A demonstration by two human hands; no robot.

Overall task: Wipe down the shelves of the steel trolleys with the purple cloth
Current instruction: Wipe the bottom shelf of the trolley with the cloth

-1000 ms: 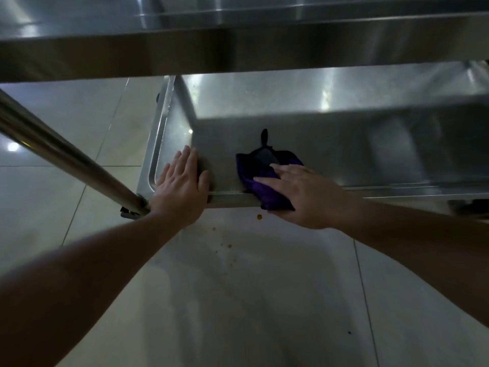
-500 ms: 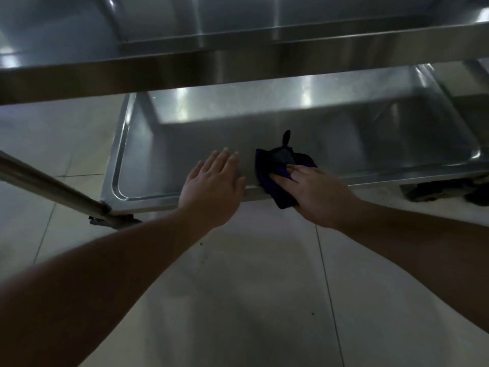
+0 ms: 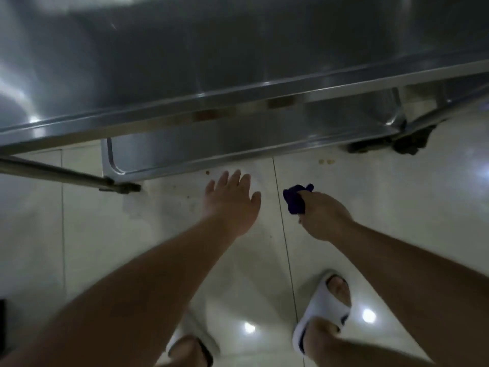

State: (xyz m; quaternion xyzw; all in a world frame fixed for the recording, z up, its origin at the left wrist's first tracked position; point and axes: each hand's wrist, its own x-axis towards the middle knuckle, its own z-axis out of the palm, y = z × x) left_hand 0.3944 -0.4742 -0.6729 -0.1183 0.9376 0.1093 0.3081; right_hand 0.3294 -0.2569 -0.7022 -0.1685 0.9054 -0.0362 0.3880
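Crumbs [image 3: 326, 161], blurred, beside the lower shelf [image 3: 238, 152] and castor [image 3: 412, 144].

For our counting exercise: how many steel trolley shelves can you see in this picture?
2. The upper steel shelf fills the top of the view; the lower steel shelf sits beneath it near the tiled floor. Others may lie hidden above the frame.

**Cloth bunched in hand, clear of the trolley**

The purple cloth [image 3: 294, 201] is crumpled into a small dark wad, gripped in the right hand [image 3: 321, 217] above the pale floor tiles, just in front of the steel trolley [image 3: 238, 83]. The trolley's top shelf is a broad, dull-shining surface with a raised rim. Its bottom shelf [image 3: 201, 144] is a shallow tray with rounded corners, mostly hidden beneath.
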